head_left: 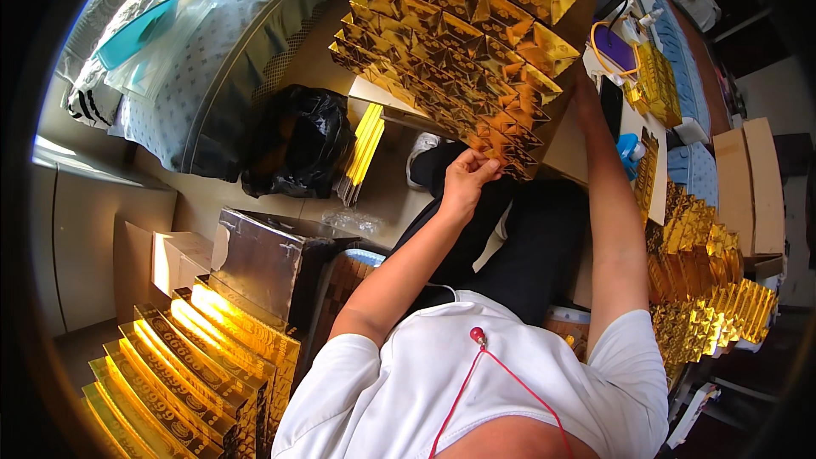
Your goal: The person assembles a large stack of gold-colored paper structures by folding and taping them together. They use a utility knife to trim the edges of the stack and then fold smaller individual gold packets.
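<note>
The left hand is pinching the near edge of the gold foil lattice, thumb and fingers closing together on it, while the lattice is spreading across the far centre. The right hand is mostly hiding at its right side, so I cannot tell that grip. Pinching lightly is probably serving best, since squeezing could be crushing the thin-looking folds.

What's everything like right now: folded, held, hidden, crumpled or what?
Gold lattice: folded, held.
Left hand: fingers pinching the lattice's lower edge.
Right hand: mostly hidden.
Black bag: crumpled.
Gold sheets: fanned in steps.
Yellow strips: bunched side by side.
Red cord: worn.
</note>
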Demonstrator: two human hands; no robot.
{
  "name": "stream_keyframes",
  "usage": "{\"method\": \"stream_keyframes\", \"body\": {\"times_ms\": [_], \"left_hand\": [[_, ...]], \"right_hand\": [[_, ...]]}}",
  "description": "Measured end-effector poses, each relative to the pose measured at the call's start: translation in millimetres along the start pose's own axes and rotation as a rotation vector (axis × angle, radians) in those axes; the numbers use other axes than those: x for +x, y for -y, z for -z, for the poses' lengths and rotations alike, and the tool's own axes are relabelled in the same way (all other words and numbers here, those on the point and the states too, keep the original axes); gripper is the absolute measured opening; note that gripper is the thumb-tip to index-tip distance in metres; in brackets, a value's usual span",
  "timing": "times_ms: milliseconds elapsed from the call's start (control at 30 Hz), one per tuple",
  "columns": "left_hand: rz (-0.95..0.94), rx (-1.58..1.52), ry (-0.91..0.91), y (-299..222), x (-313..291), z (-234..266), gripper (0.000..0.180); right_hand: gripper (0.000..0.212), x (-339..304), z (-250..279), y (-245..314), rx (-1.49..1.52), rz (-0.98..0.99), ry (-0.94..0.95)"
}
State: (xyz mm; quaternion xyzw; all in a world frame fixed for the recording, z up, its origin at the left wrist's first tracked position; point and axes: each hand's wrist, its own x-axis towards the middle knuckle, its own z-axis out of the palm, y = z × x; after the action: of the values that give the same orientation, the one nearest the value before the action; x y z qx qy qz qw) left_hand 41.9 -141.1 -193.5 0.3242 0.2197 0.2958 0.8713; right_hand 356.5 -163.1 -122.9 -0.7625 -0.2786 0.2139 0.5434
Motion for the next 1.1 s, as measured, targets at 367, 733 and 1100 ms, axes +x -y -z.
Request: {"method": "stream_keyframes", "body": {"times_ms": [367, 733, 1100], "left_hand": [[0.020, -0.003, 0.087, 6, 6, 13, 0.010], [-0.268, 0.406, -0.286, -25, -18, -27, 0.058], [-0.604, 0.847, -0.471, -31, -21, -45, 0.055]], "right_hand": [[0.076, -5, -11, 15, 0.030, -0.041, -0.049], [0.078, -14, -20, 25, 0.039, -0.091, -0.077], [0.074, -9, -24, 17, 0.159, -0.086, -0.111]]}}
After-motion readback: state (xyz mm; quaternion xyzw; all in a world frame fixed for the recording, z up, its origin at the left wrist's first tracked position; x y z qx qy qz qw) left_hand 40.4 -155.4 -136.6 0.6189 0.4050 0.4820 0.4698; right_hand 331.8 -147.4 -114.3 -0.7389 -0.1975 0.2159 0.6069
